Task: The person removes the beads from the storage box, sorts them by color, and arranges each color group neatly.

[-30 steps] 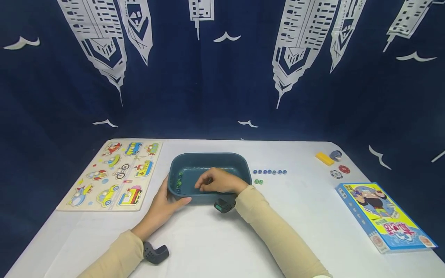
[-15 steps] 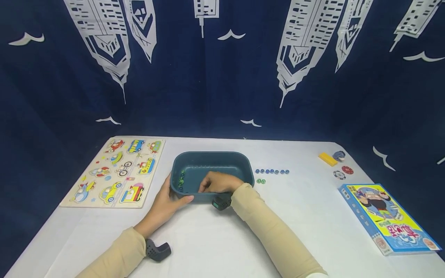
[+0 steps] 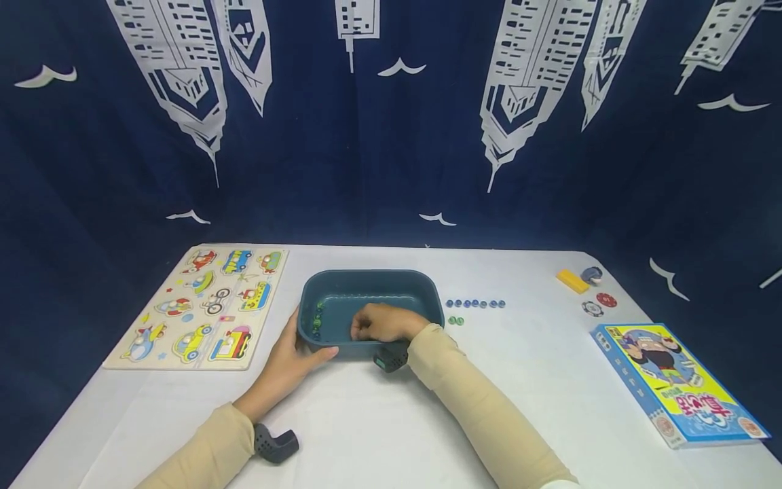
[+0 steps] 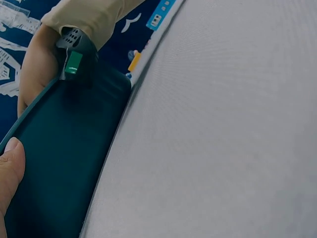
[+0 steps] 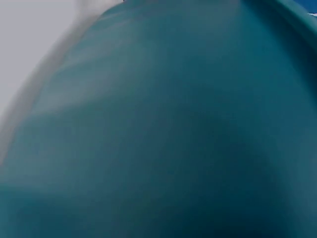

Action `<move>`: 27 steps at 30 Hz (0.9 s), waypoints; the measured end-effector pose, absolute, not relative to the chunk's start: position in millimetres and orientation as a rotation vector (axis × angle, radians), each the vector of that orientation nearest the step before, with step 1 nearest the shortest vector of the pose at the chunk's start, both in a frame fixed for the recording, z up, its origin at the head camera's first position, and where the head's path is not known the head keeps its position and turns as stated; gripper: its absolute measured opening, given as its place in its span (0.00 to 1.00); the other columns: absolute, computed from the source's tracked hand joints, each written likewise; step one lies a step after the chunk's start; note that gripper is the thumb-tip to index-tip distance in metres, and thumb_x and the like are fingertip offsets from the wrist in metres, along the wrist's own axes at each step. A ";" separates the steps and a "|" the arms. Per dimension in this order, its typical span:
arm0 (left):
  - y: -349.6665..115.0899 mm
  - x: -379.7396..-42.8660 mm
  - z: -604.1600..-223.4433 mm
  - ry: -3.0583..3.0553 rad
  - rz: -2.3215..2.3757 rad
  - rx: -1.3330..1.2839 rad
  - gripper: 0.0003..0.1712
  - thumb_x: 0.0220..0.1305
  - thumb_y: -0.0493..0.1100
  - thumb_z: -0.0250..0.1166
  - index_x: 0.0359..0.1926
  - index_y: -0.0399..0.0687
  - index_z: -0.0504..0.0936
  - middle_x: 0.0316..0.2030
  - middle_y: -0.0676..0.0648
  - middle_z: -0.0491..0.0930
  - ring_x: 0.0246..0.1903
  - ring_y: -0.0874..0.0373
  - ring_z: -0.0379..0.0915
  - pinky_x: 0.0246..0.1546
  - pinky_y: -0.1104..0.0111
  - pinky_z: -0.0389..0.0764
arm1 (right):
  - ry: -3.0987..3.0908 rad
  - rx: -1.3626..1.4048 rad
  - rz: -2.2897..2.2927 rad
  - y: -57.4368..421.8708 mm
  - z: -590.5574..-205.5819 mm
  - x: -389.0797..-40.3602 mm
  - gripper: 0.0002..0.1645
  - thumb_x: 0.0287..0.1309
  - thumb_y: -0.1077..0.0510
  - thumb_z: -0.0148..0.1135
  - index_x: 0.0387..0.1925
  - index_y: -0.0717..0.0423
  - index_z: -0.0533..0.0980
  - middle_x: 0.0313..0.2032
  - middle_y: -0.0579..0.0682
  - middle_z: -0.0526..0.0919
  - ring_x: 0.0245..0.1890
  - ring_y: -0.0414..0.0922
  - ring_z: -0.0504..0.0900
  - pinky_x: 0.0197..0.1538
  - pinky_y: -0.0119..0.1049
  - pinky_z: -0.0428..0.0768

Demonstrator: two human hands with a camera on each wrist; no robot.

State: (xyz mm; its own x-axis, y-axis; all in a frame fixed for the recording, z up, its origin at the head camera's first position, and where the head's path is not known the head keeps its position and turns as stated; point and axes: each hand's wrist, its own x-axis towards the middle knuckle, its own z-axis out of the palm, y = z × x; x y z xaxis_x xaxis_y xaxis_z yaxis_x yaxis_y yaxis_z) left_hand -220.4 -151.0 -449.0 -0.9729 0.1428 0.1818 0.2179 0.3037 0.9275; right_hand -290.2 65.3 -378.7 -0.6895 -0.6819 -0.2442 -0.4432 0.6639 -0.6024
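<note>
A dark teal rectangular tub [image 3: 342, 350] stands on the white table. My left hand [image 3: 292, 356] holds its left end, thumb on the front wall and fingers along the left side; the thumb also shows against the wall in the left wrist view. My right hand [image 3: 386, 322] reaches over the front rim into the tub with bent fingers pointing down; I cannot tell whether anything is between the fingertips. Green and blue glass marbles [image 3: 317, 323] lie in a line along the tub's left inside. The tub's wall fills most of the right wrist view.
Right of the tub lie a row of blue marbles [image 3: 475, 303] and two green marbles [image 3: 456, 320]. A wooden picture puzzle [image 3: 201, 309] lies left. Farther right are a yellow block [image 3: 572, 280], poker chips [image 3: 606, 299] and a blue game box [image 3: 678, 384].
My right hand has dipped lower into the tub and its fingers are more bent. The left hand keeps its hold. The head view shifts slightly.
</note>
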 end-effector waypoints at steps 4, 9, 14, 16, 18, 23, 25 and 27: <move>-150.0 -221.2 -449.4 -2.473 -1.775 -0.365 0.64 0.56 0.48 0.76 0.79 0.45 0.41 0.79 0.42 0.41 0.77 0.45 0.34 0.76 0.51 0.45 | 2.462 -0.935 -0.862 77.9 -374.2 -286.0 0.05 0.68 0.63 0.59 0.40 0.58 0.80 0.30 0.46 0.82 0.28 0.36 0.76 0.35 0.27 0.77; -150.0 -221.3 -449.7 -2.467 -1.767 -0.374 0.63 0.56 0.47 0.76 0.79 0.44 0.42 0.79 0.41 0.42 0.77 0.44 0.34 0.76 0.50 0.45 | 2.365 -1.018 -1.138 102.1 -366.5 -279.2 0.07 0.66 0.68 0.58 0.43 0.61 0.78 0.37 0.59 0.85 0.37 0.47 0.85 0.41 0.34 0.84; -150.5 -220.7 -450.6 -2.472 -1.775 -0.357 0.63 0.56 0.49 0.76 0.79 0.46 0.42 0.79 0.42 0.42 0.77 0.45 0.35 0.76 0.51 0.45 | 2.300 -1.051 -1.353 136.1 -362.3 -275.3 0.10 0.61 0.72 0.55 0.43 0.63 0.77 0.37 0.65 0.82 0.39 0.59 0.84 0.41 0.42 0.87; -150.3 -220.5 -450.6 -2.484 -1.775 -0.347 0.63 0.56 0.49 0.76 0.80 0.46 0.41 0.79 0.42 0.42 0.77 0.44 0.35 0.76 0.50 0.45 | 2.298 -1.033 -1.432 153.1 -362.2 -275.0 0.11 0.60 0.73 0.55 0.43 0.64 0.77 0.36 0.63 0.81 0.38 0.58 0.84 0.41 0.44 0.88; -150.4 -220.3 -450.4 -2.497 -1.769 -0.338 0.63 0.57 0.50 0.76 0.80 0.47 0.41 0.79 0.41 0.41 0.77 0.43 0.35 0.76 0.49 0.46 | 2.300 -0.990 -1.507 170.5 -363.0 -275.5 0.10 0.60 0.73 0.56 0.43 0.66 0.76 0.36 0.61 0.81 0.36 0.55 0.84 0.41 0.46 0.88; -150.7 -220.2 -449.6 -2.503 -1.752 -0.349 0.63 0.58 0.50 0.75 0.80 0.46 0.40 0.78 0.40 0.41 0.77 0.42 0.35 0.76 0.48 0.46 | 2.331 -0.844 -1.624 212.5 -369.7 -277.5 0.10 0.59 0.72 0.56 0.43 0.70 0.76 0.36 0.62 0.82 0.35 0.52 0.86 0.44 0.54 0.86; -150.9 -220.0 -449.3 -2.503 -1.746 -0.358 0.63 0.58 0.50 0.75 0.79 0.46 0.40 0.78 0.39 0.41 0.77 0.42 0.35 0.75 0.48 0.46 | 2.347 -0.774 -1.654 226.8 -375.0 -278.6 0.11 0.58 0.73 0.55 0.43 0.71 0.75 0.37 0.65 0.81 0.36 0.52 0.86 0.46 0.56 0.85; -150.8 -219.8 -449.2 -2.505 -1.744 -0.364 0.63 0.58 0.50 0.75 0.79 0.45 0.40 0.78 0.39 0.41 0.77 0.41 0.35 0.75 0.47 0.46 | 2.365 -0.696 -1.676 239.8 -381.7 -280.0 0.12 0.58 0.73 0.55 0.44 0.73 0.74 0.39 0.68 0.80 0.36 0.52 0.86 0.47 0.57 0.85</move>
State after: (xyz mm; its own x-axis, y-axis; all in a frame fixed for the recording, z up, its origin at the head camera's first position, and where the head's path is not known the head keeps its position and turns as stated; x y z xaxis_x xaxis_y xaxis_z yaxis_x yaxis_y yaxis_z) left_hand -219.8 -150.8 -449.2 -0.9697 0.1543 0.1896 0.2313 0.3288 0.9156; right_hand -280.0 239.8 -381.7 -0.8788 -0.4579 0.1340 -0.2781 0.2633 -0.9238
